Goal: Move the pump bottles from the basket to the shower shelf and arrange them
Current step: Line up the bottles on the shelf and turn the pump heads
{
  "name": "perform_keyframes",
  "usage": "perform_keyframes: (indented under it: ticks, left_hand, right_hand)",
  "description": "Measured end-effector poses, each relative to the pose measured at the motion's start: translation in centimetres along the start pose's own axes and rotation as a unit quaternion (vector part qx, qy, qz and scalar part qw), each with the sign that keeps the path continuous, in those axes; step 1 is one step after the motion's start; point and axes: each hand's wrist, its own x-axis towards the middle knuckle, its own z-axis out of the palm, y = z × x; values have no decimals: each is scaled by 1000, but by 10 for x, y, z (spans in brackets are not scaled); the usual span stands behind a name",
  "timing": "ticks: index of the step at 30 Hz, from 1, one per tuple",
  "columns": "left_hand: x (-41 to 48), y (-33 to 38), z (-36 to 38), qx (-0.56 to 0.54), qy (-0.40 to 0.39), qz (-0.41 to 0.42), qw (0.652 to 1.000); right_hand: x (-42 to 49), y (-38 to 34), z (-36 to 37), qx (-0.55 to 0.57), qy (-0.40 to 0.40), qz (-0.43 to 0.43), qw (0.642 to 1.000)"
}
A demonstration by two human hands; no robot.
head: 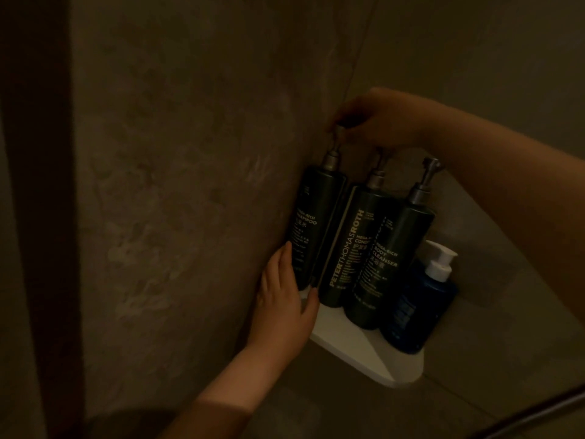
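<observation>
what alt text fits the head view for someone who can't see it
In dim light, two hands hold a dark shampoo bottle on a white corner shelf: the left hand grips its base, the right hand pinches its pump. Beside it stand a conditioner bottle, a body cleanser bottle and a blue bottle with a white pump.

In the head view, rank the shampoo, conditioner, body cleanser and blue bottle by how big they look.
Largest: shampoo, conditioner and body cleanser. They share one design and look alike; nearness differs, so unranked.
Smallest: blue bottle, clearly.
</observation>
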Motion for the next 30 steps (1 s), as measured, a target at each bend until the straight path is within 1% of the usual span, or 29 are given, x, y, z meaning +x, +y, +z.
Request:
perform_keyframes:
  ticks: [4, 11, 16, 21, 25, 30]
  left_hand:
    - [-7, 5, -5, -19, 5, -4, 1000]
    - [-10, 16, -10, -86, 15, -13, 996]
    - [-9, 14, -9, -128, -7, -39, 991]
    - [-8, 10, -12, -118, -20, -32, 992]
    - [-7, 9, -13, -110, -9, -27, 994]
    - [-7, 10, -12, -103, 8, -23, 994]
  right_hand:
    - [-12, 0, -13, 31, -6, -24, 999]
    - [-24, -2, -19, 40, -59, -68, 995]
    - [-29, -4, -23, 27, -70, -83, 994]
    - [-31, -1, -35, 51, -57, -66, 995]
    - [-28, -1, -38, 21, -57, -57, 996]
    - [-21, 0, -41, 11, -63, -40, 997]
